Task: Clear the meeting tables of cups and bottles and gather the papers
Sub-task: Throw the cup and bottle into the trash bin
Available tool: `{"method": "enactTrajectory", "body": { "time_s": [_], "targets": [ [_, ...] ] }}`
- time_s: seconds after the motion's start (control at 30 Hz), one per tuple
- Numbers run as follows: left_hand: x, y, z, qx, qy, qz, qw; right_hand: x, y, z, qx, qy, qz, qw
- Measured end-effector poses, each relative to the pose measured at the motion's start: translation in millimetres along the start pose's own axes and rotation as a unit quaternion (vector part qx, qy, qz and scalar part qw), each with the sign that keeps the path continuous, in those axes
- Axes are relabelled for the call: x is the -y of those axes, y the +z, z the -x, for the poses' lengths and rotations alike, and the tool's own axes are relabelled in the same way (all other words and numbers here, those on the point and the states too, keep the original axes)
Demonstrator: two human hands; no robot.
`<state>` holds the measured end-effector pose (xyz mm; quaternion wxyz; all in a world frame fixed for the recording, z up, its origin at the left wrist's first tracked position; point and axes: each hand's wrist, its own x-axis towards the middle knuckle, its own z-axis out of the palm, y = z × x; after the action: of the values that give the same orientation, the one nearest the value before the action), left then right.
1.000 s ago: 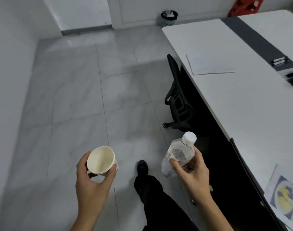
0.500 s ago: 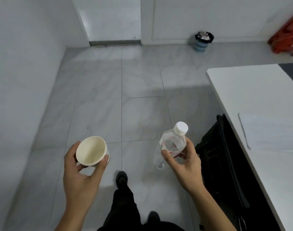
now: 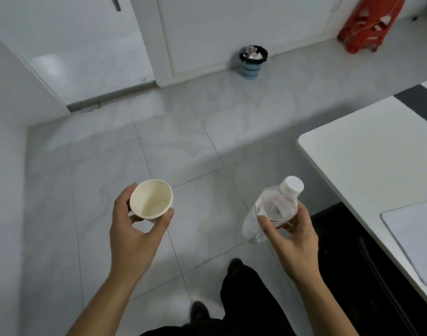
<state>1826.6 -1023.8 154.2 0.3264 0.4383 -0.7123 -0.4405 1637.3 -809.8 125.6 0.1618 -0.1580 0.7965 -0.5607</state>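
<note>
My left hand [image 3: 132,235] grips a cream paper cup [image 3: 151,199], held over the tiled floor with its empty mouth tilted toward me. My right hand [image 3: 292,235] holds a clear plastic bottle [image 3: 271,212] with a white cap, tilted, its base pointing down-left. A sheet of paper [image 3: 413,236] lies on the white meeting table [image 3: 358,156] at the right edge of the view. Both hands are in mid-air, left of the table.
A small blue waste bin [image 3: 252,61] with a black liner and rubbish inside stands by the far wall. Red plastic stools [image 3: 370,23] sit at the back right. A black chair [image 3: 348,263] is tucked under the table. A white door [image 3: 86,44] is at the back left.
The view has swung left and forward along the floor; the bin and door are nearer and the table end has slid right. Both hands keep their holds on cup and bottle.
</note>
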Motion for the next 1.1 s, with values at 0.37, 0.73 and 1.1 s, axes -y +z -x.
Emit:
{"method": "enactTrajectory", "body": {
  "time_s": [0.37, 0.73, 1.1],
  "targets": [
    [-22.6, 173.6, -280.1, 0.048, -0.005, 0.014, 0.999, 8.4, 73.6, -305.4, -0.047, 0.058, -0.054, 0.996],
    [-49.3, 299.4, -570.6, -0.009, -0.023, 0.041, 0.999, 85.2, 153.5, -635.9, 0.015, 0.029, -0.021, 0.999],
    [-107.5, 475.8, -934.5, 0.103, 0.027, 0.040, 0.993, 145.4, 209.6, -973.4, -0.099, 0.061, -0.028, 0.993]
  ]
}}
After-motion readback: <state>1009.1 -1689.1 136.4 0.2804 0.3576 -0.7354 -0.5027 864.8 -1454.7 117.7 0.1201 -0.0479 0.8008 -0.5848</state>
